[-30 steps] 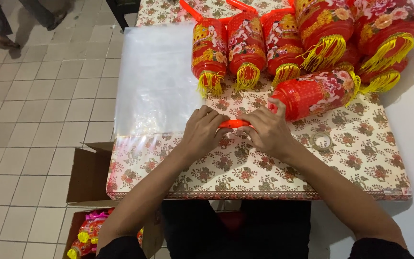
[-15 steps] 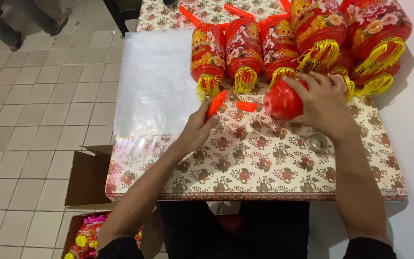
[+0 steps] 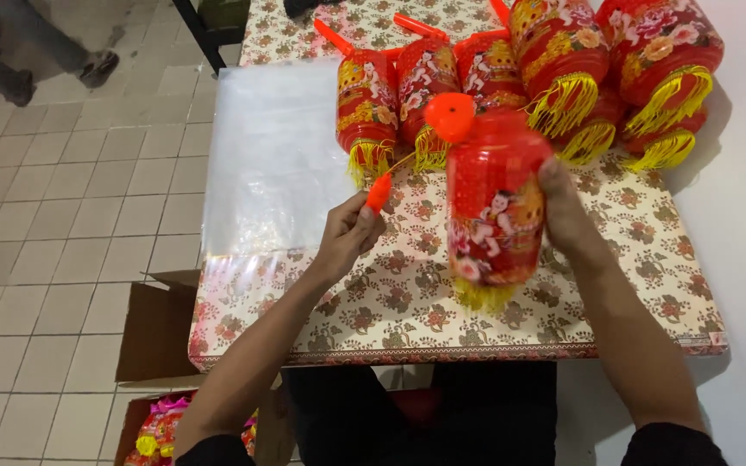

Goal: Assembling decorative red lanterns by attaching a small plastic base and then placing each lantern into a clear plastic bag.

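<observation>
The right hand (image 3: 567, 216) grips the red lantern (image 3: 494, 203) by its side, upright above the table (image 3: 390, 302) — keeping the yellow fringe clear to hang. The left hand (image 3: 347, 237), just left of the lantern, pinches the orange handle stick (image 3: 379, 192), its cord running towards the lantern's orange cap (image 3: 449, 116).

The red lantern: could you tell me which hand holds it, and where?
The right hand grips the red lantern by its side; the left hand holds its orange handle.
</observation>
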